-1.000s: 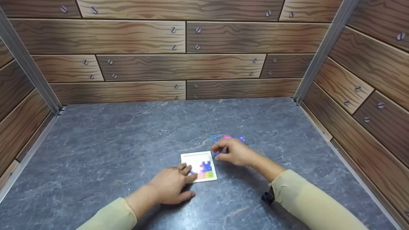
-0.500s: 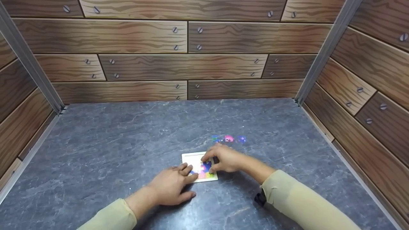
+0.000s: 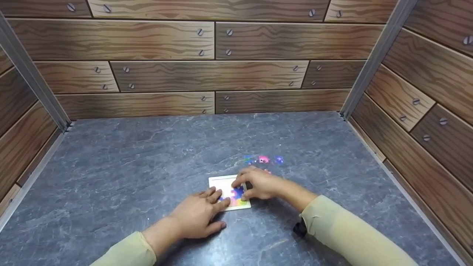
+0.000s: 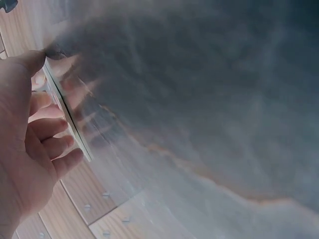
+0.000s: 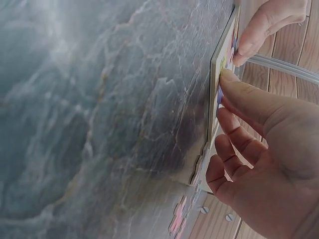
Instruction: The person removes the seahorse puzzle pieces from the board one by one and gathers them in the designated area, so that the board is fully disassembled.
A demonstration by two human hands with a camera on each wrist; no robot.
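Currently showing a thin white square puzzle board flat on a blue-grey marbled counter, between both hands. Got the left hand spread palm-down, fingertips resting on the board's left part, thumb stretched out beside its near edge. Got the right hand over the board's right part, thumb and index finger bent and set apart around a dark blue puzzle piece (can't tell whether pinching something or just pressing). Can also make out a pink puzzle piece and a yellow-green puzzle piece in the board, both by the near edge. Can't see much of the left side under the left fingers.

Past the right hand, see three loose pieces in a row on the counter: blue-green piece, bright pink piece, blue-violet piece. Also see a pinkish bit just behind the right hand, mostly covered. Note pale yellowish sleeves, a small black object at the right cuff, brown wood-plank-print walls, grey metal corner strips.
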